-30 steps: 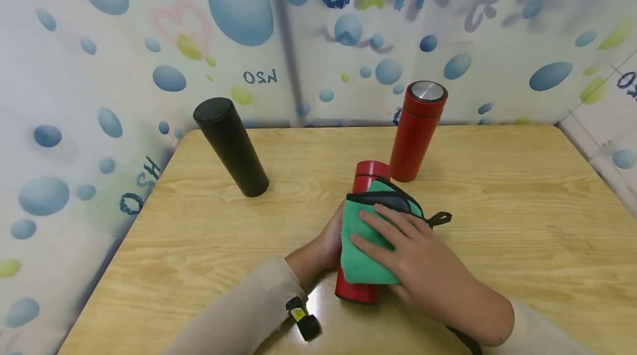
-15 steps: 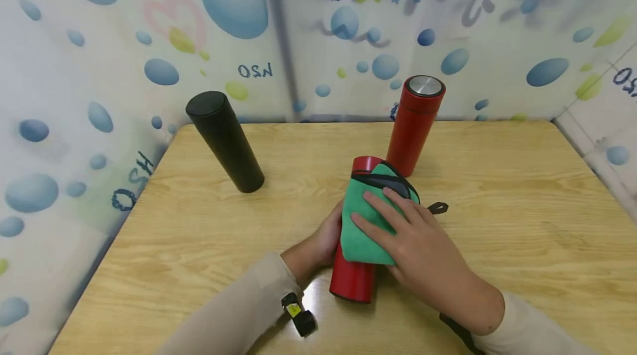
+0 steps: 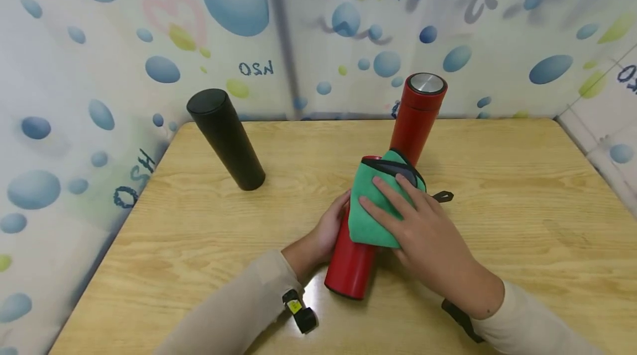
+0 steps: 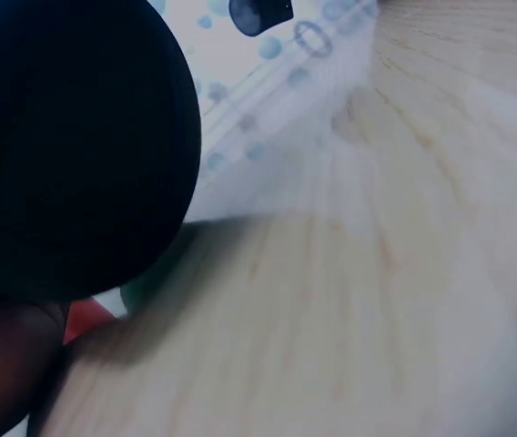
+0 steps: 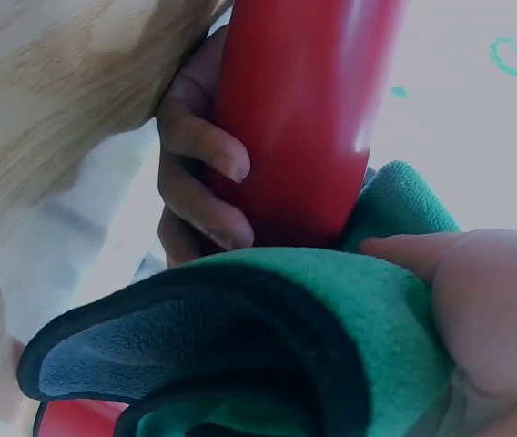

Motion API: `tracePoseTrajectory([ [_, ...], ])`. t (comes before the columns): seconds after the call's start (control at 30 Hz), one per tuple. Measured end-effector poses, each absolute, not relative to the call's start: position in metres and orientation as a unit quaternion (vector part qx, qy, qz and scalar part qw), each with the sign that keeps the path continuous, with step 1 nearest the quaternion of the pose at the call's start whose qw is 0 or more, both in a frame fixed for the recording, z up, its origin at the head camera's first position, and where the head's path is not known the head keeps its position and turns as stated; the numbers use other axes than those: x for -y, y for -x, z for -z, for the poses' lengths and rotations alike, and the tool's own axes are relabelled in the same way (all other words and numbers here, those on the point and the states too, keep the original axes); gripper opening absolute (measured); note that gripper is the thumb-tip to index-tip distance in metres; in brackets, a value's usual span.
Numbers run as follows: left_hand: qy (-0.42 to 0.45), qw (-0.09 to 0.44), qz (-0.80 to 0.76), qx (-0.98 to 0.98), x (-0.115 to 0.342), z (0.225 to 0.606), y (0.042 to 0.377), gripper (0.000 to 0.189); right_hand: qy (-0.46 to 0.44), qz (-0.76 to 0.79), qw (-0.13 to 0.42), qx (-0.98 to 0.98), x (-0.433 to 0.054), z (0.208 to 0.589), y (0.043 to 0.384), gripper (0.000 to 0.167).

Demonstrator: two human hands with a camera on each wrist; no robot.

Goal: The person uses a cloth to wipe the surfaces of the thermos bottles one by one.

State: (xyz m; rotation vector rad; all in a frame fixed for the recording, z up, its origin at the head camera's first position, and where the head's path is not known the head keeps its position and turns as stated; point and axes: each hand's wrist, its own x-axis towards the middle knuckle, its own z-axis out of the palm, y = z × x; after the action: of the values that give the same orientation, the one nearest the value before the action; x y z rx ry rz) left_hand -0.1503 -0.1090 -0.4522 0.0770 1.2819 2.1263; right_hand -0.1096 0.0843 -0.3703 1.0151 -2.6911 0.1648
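My left hand [image 3: 325, 230]: curled round red bottle [image 3: 350, 266]
My right hand [image 3: 430, 241]: fingers spread, nearly straight, pressing green cloth [image 3: 370, 219] onto it
Silver-topped bottle [image 3: 420, 114]: beyond right hand
Black bottle [image 3: 226, 139]: beyond left hand

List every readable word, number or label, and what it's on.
"H2O", mirrored: wall, top and left.
Small mid-wall lettering: unclear.
Upper-right script, cut-off right-edge lettering: unreadable.
Yellow label on wrist strap: too small.
Held red bottle, standing red bottle, black bottle, green cloth: none visible.

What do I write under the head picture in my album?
Left hand grips a red bottle while right hand holds a green cloth against it.
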Motion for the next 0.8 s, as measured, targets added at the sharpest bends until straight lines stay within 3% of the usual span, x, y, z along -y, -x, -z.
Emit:
tracePoseTrajectory([
  [0.4, -0.048, 0.344, -0.798, -0.492, 0.11, 0.449, 0.152, 0.043, -0.333, -0.056, 0.134, 0.932, -0.086, 0.367, 0.113, 0.087],
  [0.6, -0.045, 0.321, -0.821, -0.471, 0.109, 0.45, 0.151, 0.042, -0.33, -0.069, 0.134, 0.932, -0.088, 0.366, 0.114, 0.084],
  [0.8, -0.043, 0.285, -0.832, -0.473, 0.11, 0.442, 0.148, 0.043, -0.332, -0.101, 0.137, 0.928, -0.09, 0.361, 0.114, 0.091],
])
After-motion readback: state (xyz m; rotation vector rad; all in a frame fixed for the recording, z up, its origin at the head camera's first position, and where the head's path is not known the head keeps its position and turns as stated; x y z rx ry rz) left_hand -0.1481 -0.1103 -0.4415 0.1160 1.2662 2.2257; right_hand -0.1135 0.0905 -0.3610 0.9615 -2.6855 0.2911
